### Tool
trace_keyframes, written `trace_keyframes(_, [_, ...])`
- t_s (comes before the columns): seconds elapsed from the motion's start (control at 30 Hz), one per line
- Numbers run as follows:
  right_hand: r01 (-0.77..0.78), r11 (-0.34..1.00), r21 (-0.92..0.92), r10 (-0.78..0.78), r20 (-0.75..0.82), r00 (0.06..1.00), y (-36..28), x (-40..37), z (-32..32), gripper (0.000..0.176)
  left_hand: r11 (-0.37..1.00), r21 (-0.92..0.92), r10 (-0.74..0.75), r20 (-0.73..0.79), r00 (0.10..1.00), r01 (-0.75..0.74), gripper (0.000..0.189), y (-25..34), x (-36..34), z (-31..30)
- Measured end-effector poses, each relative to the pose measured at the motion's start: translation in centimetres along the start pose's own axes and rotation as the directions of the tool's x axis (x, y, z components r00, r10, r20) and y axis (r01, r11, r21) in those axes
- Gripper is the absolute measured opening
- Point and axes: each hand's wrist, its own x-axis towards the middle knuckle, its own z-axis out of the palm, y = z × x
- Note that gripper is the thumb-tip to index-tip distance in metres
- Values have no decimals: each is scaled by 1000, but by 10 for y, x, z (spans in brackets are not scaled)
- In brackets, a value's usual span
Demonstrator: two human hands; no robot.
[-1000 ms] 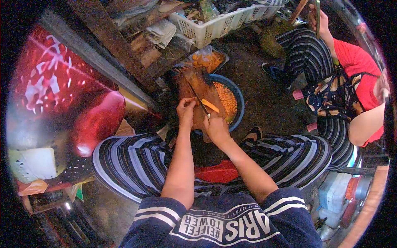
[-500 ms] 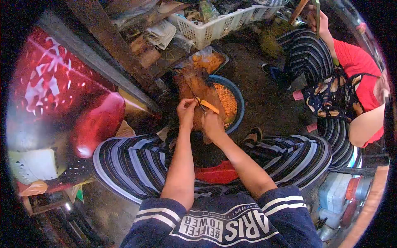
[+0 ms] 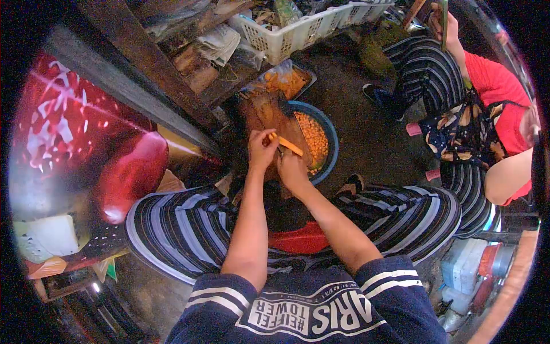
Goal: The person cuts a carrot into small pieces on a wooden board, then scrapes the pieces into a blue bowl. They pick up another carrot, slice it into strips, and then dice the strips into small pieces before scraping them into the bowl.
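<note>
A long orange piece of carrot (image 3: 290,146) lies slanting over the dark wooden chopping board (image 3: 264,112). My left hand (image 3: 262,150) pinches its upper-left end. Close beside it, my right hand (image 3: 292,170) is closed near the lower part of the carrot, around what looks like a knife handle; the blade is hardly visible now. The board rests against a blue basin (image 3: 333,146), partly covering it. Small diced carrot pieces (image 3: 311,135) fill the basin.
Behind the board sits a tray with more orange pieces (image 3: 292,83). A white plastic crate (image 3: 281,46) stands farther back. Wooden beams (image 3: 154,57) run along the left. At right sits another person in a red top (image 3: 495,77), one hand (image 3: 451,31) raised.
The dark knife blade that crossed the board beside the carrot no longer shows clearly. My left hand has shifted slightly and turned around the carrot's end; the right hand has moved slightly left.
</note>
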Motion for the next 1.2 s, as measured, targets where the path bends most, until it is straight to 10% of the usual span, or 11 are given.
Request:
trace_keyframes(0.33, [-27,996,-89,35,97,995,16,5,27,26,994,-69,-92,-33,995,90,23,-11,-8,11])
trace_keyframes(0.4, [143,980,-141,-152,-61,986,18,2,27,30,998,-37,41,-80,996,-44,17,-11,0,10])
trace_keyframes(0.57, [-27,997,71,21,80,997,28,10,30,30,996,40,85,-307,948,-76,17,11,23,-15])
trace_keyframes(0.63, [8,991,131,-21,95,995,27,15,12,30,936,251,-219,-134,967,247,19,10,29,-23])
trace_keyframes(0.77, [-83,978,189,72,65,995,27,14,-29,30,733,547,-495,21,869,405,27,-27,21,0])
trace_keyframes(1.03, [-123,967,224,120,26,992,69,16,-32,33,785,550,-303,-60,951,285,44,-27,9,20])
trace_keyframes(1.1, [-141,962,232,138,26,990,71,17,-37,33,767,631,41,129,991,-114,41,7,5,15])
trace_keyframes(1.2, [-149,956,253,158,-14,987,66,17,-44,33,679,639,109,400,910,-362,30,16,0,28])
